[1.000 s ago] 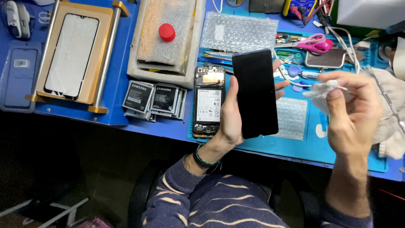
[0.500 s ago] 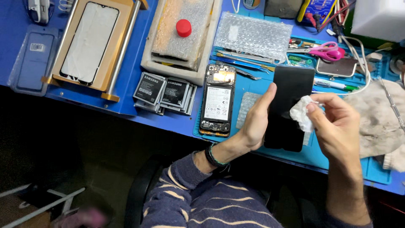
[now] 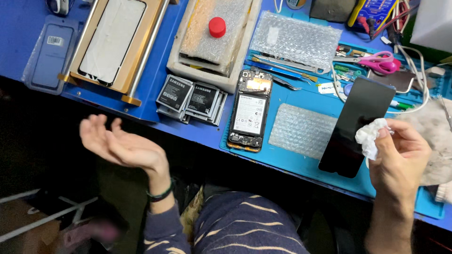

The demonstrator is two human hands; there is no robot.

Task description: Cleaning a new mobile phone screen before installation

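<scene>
My left hand (image 3: 120, 146) is open, palm up, fingers spread, in front of the table's edge at the left; it holds nothing. In my right hand (image 3: 400, 157) is a crumpled white tissue (image 3: 371, 136), pinched in the fingers and pressed against the right edge of a black phone screen panel (image 3: 355, 122). The panel is tilted over the teal work mat (image 3: 292, 162). Whether my right hand also grips it cannot be told. An opened phone body (image 3: 249, 110) with its battery showing lies on the mat between my hands.
A stack of phone batteries (image 3: 190, 99) lies left of the opened phone. Behind are a foam tray with a red cap (image 3: 217, 27), a gold frame holding a glass panel (image 3: 113, 40), bubble wrap (image 3: 294, 37), pink scissors (image 3: 376, 61) and hand tools.
My left hand has let go of the black panel and swung far left, opening palm up. My right hand with the tissue stays at the panel's right edge.
</scene>
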